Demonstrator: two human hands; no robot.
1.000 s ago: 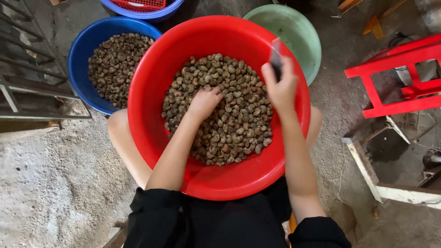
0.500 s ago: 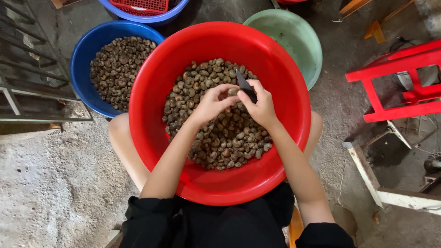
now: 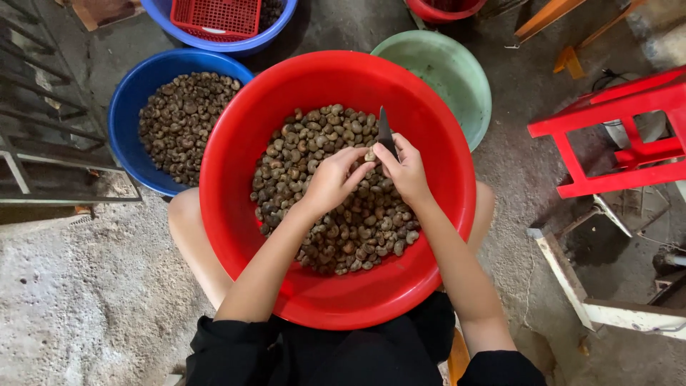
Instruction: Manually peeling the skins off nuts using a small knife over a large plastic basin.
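Concrete floor; over the red basin [image 3: 236,236] (mostly full), left hand [image 3: 332,179] pinches one nut [image 3: 370,156], right hand [image 3: 407,171] grips a knife [image 3: 384,132].

Single head-worn view, straight down and close over the lap-held red basin [image 3: 236,236].

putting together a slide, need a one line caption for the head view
Left hand pinches one cashew nut against the small dark knife in the right hand, above a red basin of nuts.
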